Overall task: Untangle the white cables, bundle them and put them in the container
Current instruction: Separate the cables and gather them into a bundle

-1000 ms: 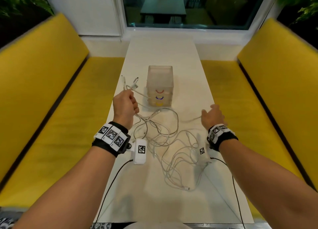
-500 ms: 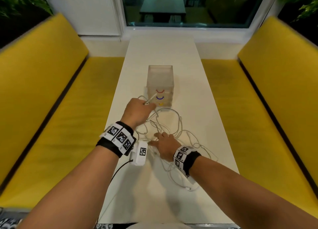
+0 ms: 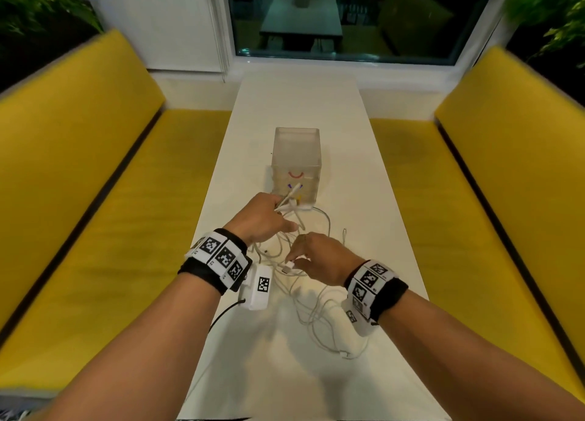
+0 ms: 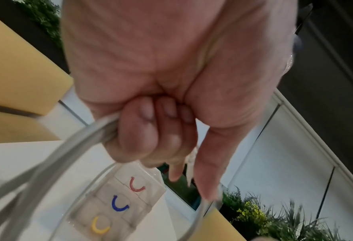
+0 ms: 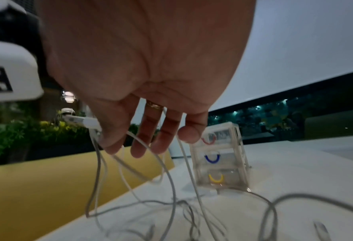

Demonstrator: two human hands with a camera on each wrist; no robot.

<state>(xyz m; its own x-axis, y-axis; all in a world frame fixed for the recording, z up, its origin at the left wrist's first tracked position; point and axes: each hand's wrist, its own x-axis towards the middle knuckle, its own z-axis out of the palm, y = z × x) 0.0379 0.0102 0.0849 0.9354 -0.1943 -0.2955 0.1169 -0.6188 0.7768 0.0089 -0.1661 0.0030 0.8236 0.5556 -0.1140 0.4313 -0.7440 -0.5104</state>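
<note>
A tangle of white cables point(image 3: 316, 306) lies on the white table point(image 3: 304, 110) in front of a clear plastic drawer container point(image 3: 297, 154) with red, blue and yellow handles. My left hand point(image 3: 262, 218) grips several cable ends in a fist just before the container; plugs point(image 3: 292, 192) stick out of it. The left wrist view shows its fingers point(image 4: 150, 133) curled round the cables point(image 4: 68, 156). My right hand point(image 3: 319, 256) pinches a white USB plug point(image 3: 288, 267) between thumb and forefinger above the tangle. In the right wrist view the plug point(image 5: 82, 121) sits at the thumb, the other fingers hanging straight.
Yellow benches point(image 3: 95, 173) point(image 3: 493, 180) flank the narrow table. A window point(image 3: 348, 15) lies beyond its far end, with plants in both corners. A loose plug point(image 3: 344, 232) rests right of the hands. A black wire point(image 3: 221, 316) hangs from my left wrist camera.
My right hand came in from the table's right edge to the tangle and took up a USB plug. My left hand carried its cable ends from the left toward the container.
</note>
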